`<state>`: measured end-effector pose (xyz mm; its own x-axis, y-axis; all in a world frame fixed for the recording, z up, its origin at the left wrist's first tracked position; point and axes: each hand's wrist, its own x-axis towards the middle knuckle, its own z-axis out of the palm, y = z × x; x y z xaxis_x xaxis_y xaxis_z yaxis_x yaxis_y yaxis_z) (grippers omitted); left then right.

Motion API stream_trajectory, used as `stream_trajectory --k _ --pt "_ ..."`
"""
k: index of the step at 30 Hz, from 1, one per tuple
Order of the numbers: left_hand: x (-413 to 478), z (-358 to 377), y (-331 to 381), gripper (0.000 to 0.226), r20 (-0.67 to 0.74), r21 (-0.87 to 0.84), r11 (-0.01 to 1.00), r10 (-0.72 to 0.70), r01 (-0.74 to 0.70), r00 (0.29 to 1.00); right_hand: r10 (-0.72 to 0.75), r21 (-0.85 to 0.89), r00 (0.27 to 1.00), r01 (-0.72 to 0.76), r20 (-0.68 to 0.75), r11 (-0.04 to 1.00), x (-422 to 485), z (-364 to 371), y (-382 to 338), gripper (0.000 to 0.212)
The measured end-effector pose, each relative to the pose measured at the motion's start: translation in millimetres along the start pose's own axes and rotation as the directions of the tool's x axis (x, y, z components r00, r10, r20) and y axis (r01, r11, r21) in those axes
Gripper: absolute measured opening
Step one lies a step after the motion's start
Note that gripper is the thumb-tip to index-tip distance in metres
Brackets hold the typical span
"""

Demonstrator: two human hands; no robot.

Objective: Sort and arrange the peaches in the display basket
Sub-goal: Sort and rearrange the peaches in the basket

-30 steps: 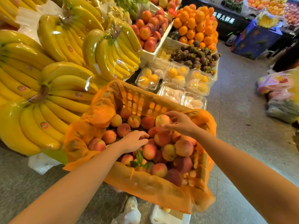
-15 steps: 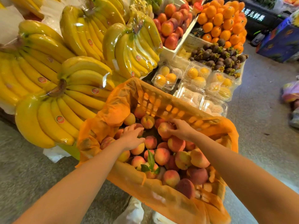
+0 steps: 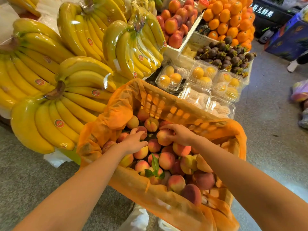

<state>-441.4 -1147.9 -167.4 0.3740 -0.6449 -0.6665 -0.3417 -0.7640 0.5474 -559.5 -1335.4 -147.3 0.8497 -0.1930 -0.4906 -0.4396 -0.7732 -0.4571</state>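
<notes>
An orange slatted basket (image 3: 168,107), lined with an orange bag, holds several red-and-yellow peaches, and a green leaf (image 3: 155,164) lies among them. My left hand (image 3: 133,142) reaches into the far left of the pile, its fingers around a reddish peach (image 3: 142,131). My right hand (image 3: 179,134) rests palm down in the middle of the pile and grips a pale pink peach (image 3: 163,137). Both forearms stretch in from the bottom of the view, over the near rim.
Wrapped banana bunches (image 3: 66,100) press against the basket's left side. Clear boxes of yellow fruit (image 3: 202,75) stand just behind it, with mangosteens (image 3: 223,55), oranges (image 3: 228,19) and nectarines (image 3: 176,22) beyond. Grey floor (image 3: 266,130) runs along the right, where bags lie.
My left hand moved forward from the pile's middle to the far left corner and closed on a peach. My right hand lowered its peach into the pile. The camera came closer.
</notes>
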Motion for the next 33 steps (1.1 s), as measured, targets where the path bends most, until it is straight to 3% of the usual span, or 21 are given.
stream_trajectory --k 9,14,17,20,22,24,26,28,33 --pt "0.1 -3.4 0.7 0.062 -0.019 -0.002 1.0 0.017 -0.017 1.0 0.041 0.085 0.999 -0.04 -0.016 0.996 -8.3 0.1 0.5 0.051" --pt "-12.3 -13.2 6.0 0.044 -0.163 0.072 0.988 0.146 -0.136 0.976 0.055 0.107 0.998 -0.052 -0.03 0.993 -11.7 -8.2 0.6 0.054" --pt "-31.1 -25.9 9.0 0.026 -0.391 0.069 0.946 0.318 -0.316 0.864 0.019 0.094 0.999 -0.014 -0.05 0.995 -11.8 -14.8 -9.3 0.051" --pt "-49.4 -44.2 6.7 0.021 -0.58 0.183 0.886 0.447 -0.426 0.681 -0.037 0.089 0.995 0.046 -0.096 0.995 -4.9 -17.2 -25.6 0.046" --pt "-58.9 -56.0 3.8 0.019 -0.639 0.313 0.843 0.528 -0.437 0.56 -0.083 0.109 0.992 0.093 -0.091 0.99 2.0 -17.1 -40.7 0.046" --pt "-63.5 -64.2 -4.6 0.023 -0.665 0.417 0.829 0.557 -0.372 0.497 -0.108 0.146 0.993 0.113 -0.04 0.983 10.6 -12.9 -54.2 0.048" --pt "-65.0 -68.9 -19.3 0.035 -0.688 0.441 0.858 0.512 -0.265 0.513 -0.137 0.141 0.99 0.133 0.019 0.981 17.7 -5.4 -66.0 0.048" --pt "-65.6 -70.9 -34.8 0.047 -0.694 0.395 0.902 0.417 -0.174 0.586 -0.189 0.019 0.98 0.188 0.058 0.982 25.0 7.1 -71.8 0.048" --pt "-62.2 -72.7 -44.5 0.062 -0.585 0.157 0.965 0.262 -0.21 0.767 -0.222 -0.331 0.947 0.292 0.234 0.897 40.6 35.2 -73.1 0.051"
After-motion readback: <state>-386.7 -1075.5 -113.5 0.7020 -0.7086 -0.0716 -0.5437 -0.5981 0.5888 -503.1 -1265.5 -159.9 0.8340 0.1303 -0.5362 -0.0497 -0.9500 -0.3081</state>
